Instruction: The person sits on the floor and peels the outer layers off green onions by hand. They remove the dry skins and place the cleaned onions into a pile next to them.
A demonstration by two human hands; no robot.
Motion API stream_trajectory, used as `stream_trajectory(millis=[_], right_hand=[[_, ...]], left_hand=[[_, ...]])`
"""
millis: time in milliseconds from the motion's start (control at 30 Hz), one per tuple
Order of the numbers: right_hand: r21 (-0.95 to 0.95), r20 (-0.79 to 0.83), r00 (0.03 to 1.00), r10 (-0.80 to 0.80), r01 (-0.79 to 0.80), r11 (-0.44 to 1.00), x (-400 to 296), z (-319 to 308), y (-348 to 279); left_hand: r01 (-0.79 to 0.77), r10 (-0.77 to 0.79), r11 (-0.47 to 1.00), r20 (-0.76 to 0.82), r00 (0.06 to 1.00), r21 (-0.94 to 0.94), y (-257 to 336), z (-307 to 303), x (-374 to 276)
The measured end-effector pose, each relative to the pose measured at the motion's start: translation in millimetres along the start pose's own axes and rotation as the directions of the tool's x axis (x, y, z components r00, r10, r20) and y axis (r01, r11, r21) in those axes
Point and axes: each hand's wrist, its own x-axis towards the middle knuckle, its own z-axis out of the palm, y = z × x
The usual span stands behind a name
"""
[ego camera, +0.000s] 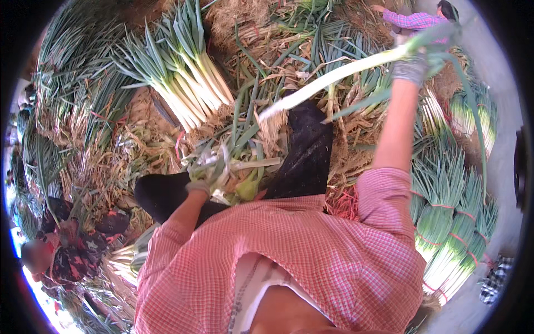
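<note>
My right hand (411, 67), in a grey glove, is stretched out to the upper right and gripped around a long green onion (333, 83). The onion's white stem points down and left over my dark trouser leg; its green leaves hang past the hand. At my lap, my left hand (198, 188), also gloved, is partly hidden beside loose peeled leaves and stem scraps (225, 167); its fingers cannot be made out. Ahead lies a pile of cleaned green onions (192, 92) with white stems and roots.
Tied bundles of green onions (438, 225) lie at the right, near red ties (344, 202). Untrimmed onions (79, 62) are heaped at the upper left. Dry leaf waste (146, 146) covers the ground. One person (417, 21) is at the upper right, another (75, 254) at the left.
</note>
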Motion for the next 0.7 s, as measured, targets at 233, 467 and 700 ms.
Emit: stream_trajectory(millis=[233, 467, 700], right_hand=[[0.052, 0.012, 0.997, -0.070, 0.069, 0.996, -20, 24, -26], [0.330, 0.296, 0.955, -0.018, -0.084, 0.940, -19, -14, -1], [0.512, 0.217, 0.962, 0.165, -0.257, 0.820, -56, -10, -17]], left_hand=[[-0.234, -0.059, 0.913, -0.677, 0.734, -0.334, 38, -113, -3], [-0.677, 0.085, 0.723, -0.956, 0.282, -0.135, 85, -230, -90], [-0.456, 0.214, 0.889, -0.847, 0.487, -0.037, 92, -205, -132]])
